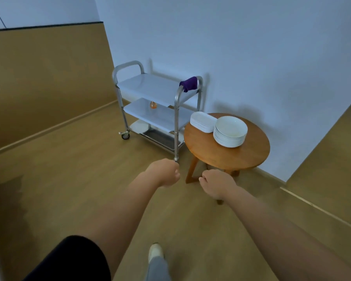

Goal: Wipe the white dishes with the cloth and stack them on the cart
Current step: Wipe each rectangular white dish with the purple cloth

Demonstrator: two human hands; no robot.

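Observation:
A stack of round white plates [230, 131] and a stack of rectangular white dishes [202, 121] stand on a round wooden table [215, 155] by the wall. Left of it is a three-shelf metal cart [150, 88], with a purple cloth [188, 83] draped over its right handle. My left hand [166, 173] and my right hand [216, 184] are held out in front of me over the floor, short of the table. Both are curled into loose fists with nothing in them.
A small orange object [153, 104] sits on the cart's middle shelf. The cart has caster wheels [125, 135]. White walls stand behind, and a brown panel wall on the left. Wooden floor lies between me and the furniture. My shoe [156, 252] shows below.

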